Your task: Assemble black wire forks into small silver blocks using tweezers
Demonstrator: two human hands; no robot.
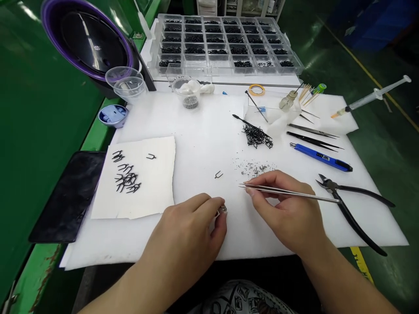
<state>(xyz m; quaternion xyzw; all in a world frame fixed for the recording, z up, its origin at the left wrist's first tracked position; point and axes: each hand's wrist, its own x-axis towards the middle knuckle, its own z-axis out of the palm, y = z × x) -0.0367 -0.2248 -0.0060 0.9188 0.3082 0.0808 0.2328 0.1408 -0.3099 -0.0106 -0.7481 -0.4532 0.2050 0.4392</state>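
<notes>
My left hand pinches a small round metal part between thumb and fingers, at the near edge of the white foam sheet. My right hand holds long steel tweezers, their tips pointing left with nothing visible in them. A single black forked piece lies just beyond the gap between my hands. Fine grey bits are scattered above the tweezer tips, and a tangled heap of black wire pieces lies farther back. More forked pieces rest on a paper sheet to the left.
Black-handled side cutters lie right of my right hand, below a blue utility knife and black tweezers. A compartment tray of black parts stands at the back. A syringe lies at the right, and a dark tablet at the left.
</notes>
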